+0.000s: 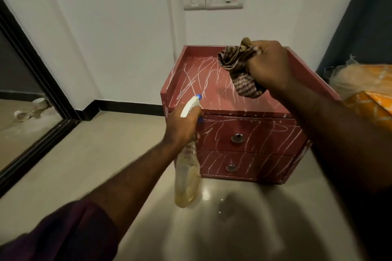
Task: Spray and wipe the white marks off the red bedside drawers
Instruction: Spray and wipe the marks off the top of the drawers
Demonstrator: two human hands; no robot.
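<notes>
Red bedside drawers [244,133] sit on the floor against the wall, white marks [197,74] all over the top. Above the top, right hand [269,65] bunches a checked cloth [239,70] in curled fingers. At the front-left corner, left hand [182,125] wraps the spray bottle [187,174] neck, nozzle toward the top.

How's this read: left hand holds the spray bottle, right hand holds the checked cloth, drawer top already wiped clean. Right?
One error. Head view: the top of the red drawers is not clean; white marks cross it. The rest stands: left hand holds the spray bottle, right hand holds the checked cloth.
</notes>
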